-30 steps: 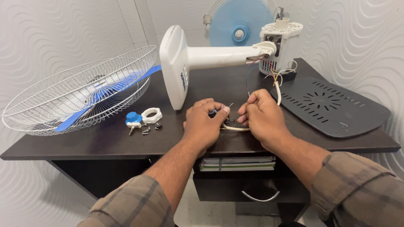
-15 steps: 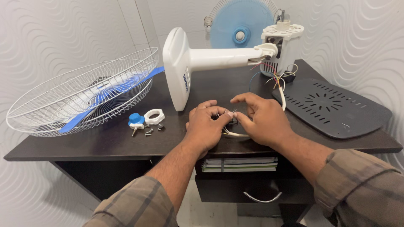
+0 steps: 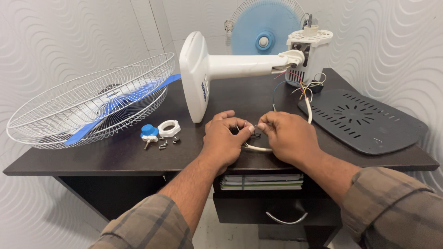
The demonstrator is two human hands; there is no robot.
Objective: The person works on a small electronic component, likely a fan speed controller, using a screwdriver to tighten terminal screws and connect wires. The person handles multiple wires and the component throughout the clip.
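A wire fan guard (image 3: 87, 99) holding a blue blade lies at the desk's left. The left hand (image 3: 224, 138) and right hand (image 3: 286, 136) pinch thin wire ends between fingertips, above a white cable (image 3: 258, 148) curving near the desk's front edge.

We see a matt dark wood-look desk (image 3: 115, 159), glossy white plastic stand (image 3: 198, 76), thin wire-metal grille (image 3: 92, 99) w/ smooth blue plastic blade (image 3: 115, 103), matt grey plastic cover (image 3: 364, 122), and soft plaid cloth sleeves (image 3: 397, 203).
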